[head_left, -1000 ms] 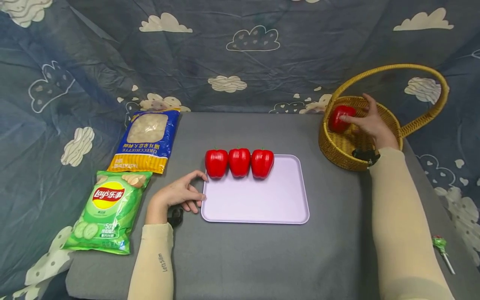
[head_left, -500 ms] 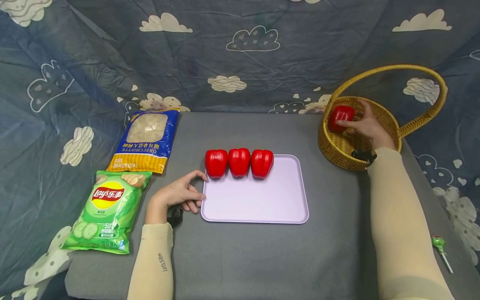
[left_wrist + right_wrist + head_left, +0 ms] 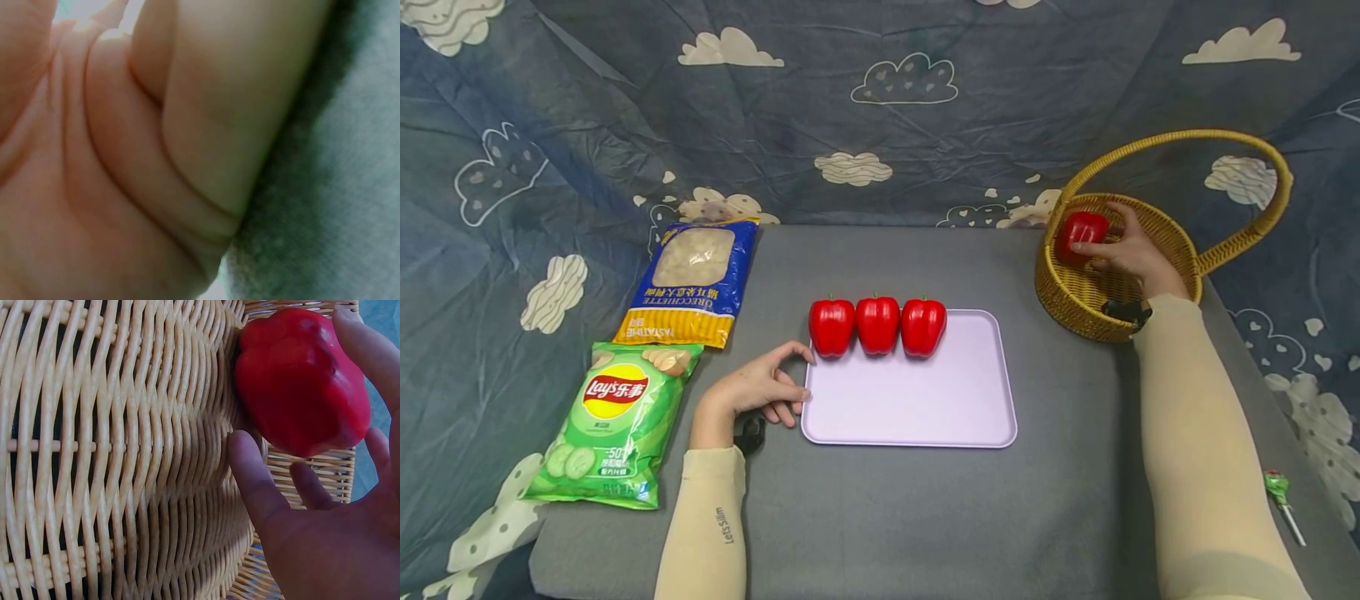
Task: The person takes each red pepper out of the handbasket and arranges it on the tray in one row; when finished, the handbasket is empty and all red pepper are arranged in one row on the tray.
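Observation:
At the right, my right hand [image 3: 1138, 254] reaches inside a wicker basket [image 3: 1067, 308]. Its thumb touches a red bell pepper [image 3: 1084, 236] lying against the basket's left inner side. In the right wrist view the fingers are spread below that pepper [image 3: 300, 381], with a gap between. Three more red bell peppers, a left one [image 3: 832, 327], a middle one [image 3: 877, 325] and a right one [image 3: 923, 327], stand in a row along the far edge of a lilac tray [image 3: 910, 408]. My left hand [image 3: 760, 386] touches the tray's left rim with thumb and forefinger; its wrist view shows mostly palm.
A blue bag of orecchiette pasta [image 3: 688, 279] and a green bag of Lay's chips [image 3: 617, 425] lie at the left. A lollipop [image 3: 1285, 504] is near the right table edge. The basket's tall handle [image 3: 1195, 133] arches over its opening. Cloud-patterned cloth hangs behind.
My right hand has shifted slightly left and lower in the basket, its forefinger bending down a little. The pepper there stays in about the same place. My left hand keeps its position.

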Tool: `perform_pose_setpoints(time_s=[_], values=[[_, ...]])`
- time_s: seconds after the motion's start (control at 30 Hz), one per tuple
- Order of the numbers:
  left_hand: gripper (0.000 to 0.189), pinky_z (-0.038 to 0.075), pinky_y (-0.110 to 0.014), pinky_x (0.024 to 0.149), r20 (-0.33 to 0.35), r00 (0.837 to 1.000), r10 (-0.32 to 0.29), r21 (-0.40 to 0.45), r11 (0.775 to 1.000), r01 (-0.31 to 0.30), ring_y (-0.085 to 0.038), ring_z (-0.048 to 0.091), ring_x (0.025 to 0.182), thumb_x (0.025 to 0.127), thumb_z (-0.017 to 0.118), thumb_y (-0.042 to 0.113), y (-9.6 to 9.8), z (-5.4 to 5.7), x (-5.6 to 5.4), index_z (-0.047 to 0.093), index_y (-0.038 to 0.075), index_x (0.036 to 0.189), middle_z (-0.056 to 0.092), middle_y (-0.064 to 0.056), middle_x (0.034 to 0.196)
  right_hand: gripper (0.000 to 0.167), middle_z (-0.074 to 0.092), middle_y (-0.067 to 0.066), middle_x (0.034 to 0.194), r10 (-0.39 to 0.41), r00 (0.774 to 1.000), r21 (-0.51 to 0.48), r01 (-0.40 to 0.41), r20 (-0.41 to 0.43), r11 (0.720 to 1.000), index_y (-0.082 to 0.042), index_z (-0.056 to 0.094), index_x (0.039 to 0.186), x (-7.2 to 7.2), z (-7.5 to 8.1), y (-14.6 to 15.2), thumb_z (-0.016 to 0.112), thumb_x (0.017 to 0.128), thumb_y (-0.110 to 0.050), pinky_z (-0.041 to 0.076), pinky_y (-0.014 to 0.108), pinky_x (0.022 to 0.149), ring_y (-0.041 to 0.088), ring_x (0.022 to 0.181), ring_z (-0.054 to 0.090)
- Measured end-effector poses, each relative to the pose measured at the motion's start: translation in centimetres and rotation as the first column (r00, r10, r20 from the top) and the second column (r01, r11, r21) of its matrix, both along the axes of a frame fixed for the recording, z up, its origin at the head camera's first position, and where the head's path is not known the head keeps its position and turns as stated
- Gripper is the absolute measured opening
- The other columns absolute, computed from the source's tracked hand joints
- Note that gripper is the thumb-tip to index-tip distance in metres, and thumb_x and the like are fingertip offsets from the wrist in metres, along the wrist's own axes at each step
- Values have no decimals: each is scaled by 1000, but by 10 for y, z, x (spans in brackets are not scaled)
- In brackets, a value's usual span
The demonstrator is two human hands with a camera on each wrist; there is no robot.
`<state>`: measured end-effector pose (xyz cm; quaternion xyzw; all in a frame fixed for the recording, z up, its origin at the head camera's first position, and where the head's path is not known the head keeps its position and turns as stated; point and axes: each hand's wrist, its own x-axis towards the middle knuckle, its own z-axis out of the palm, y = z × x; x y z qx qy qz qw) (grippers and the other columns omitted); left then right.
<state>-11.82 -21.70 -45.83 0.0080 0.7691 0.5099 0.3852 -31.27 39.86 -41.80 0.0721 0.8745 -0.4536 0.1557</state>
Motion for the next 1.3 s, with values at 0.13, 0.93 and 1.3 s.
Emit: perform_pose_setpoints(time_s=[0.13, 0.93, 1.3], values=[[56, 63, -31, 61, 3, 1000, -1, 5, 1000, 1, -24, 78, 67, 98, 77, 22, 0, 0, 0, 44, 26, 143, 78, -10, 87, 110, 6, 30, 172, 5, 1000, 9, -5, 8, 1000, -22, -8, 170, 1, 1, -1, 73, 99, -43, 55, 15, 87, 8, 95, 65], [58, 62, -29, 58, -13, 1000, -26, 3, 1000, 26, -23, 77, 66, 98, 77, 23, 0, 2, -1, 43, 21, 145, 78, -10, 85, 98, 3, 28, 173, -1, 999, -86, 4, 34, 996, -33, -1, 171, 0, -2, 0, 70, 103, -32, 59, 22, 97, 47, 147, 32], [58, 61, -30, 57, -15, 1000, -26, 13, 1000, 26, -22, 77, 65, 98, 77, 22, 0, 2, -1, 42, 20, 145, 78, -9, 84, 94, 9, 24, 174, -11, 1000, -30, 12, 29, 999, -37, 6, 170, -3, -11, 5, 71, 102, -40, 33, 61, 127, 48, 155, 21]])
